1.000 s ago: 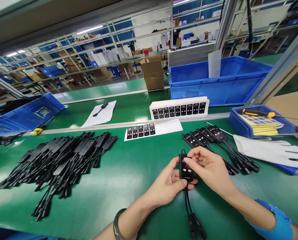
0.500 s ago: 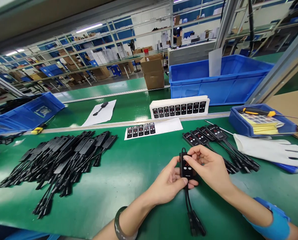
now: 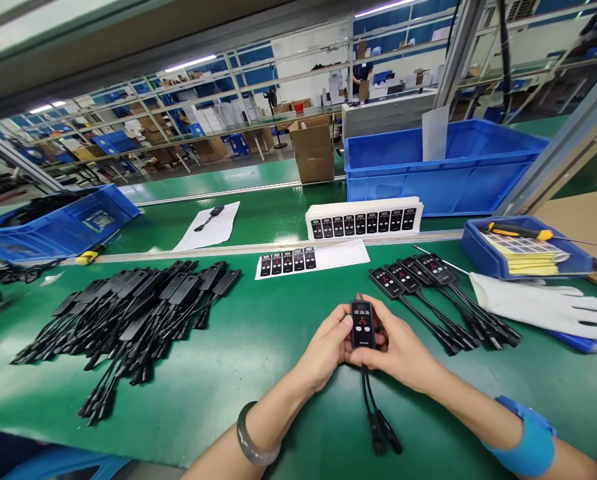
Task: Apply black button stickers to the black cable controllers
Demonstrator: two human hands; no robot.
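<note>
Both forearms point(image 3: 463, 401) slant inward, the hands point(image 3: 327, 350) close together, fingers point(image 3: 382, 313) curled, left thumb point(image 3: 344, 325) higher than the right

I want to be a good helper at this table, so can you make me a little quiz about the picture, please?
1. True or false: the small black rectangular plastic box with two cables lies untouched on the shiny green table.

2. How many black printed rectangles show on the partly bare white paper sheet?
A) two
B) five
C) nine

3. Fill in left or right: the white fabric glove lies to the person's ___ of that box.

Key: 1. False: the left grip and the right grip are both holding it. 2. B. 3. Right.
</note>
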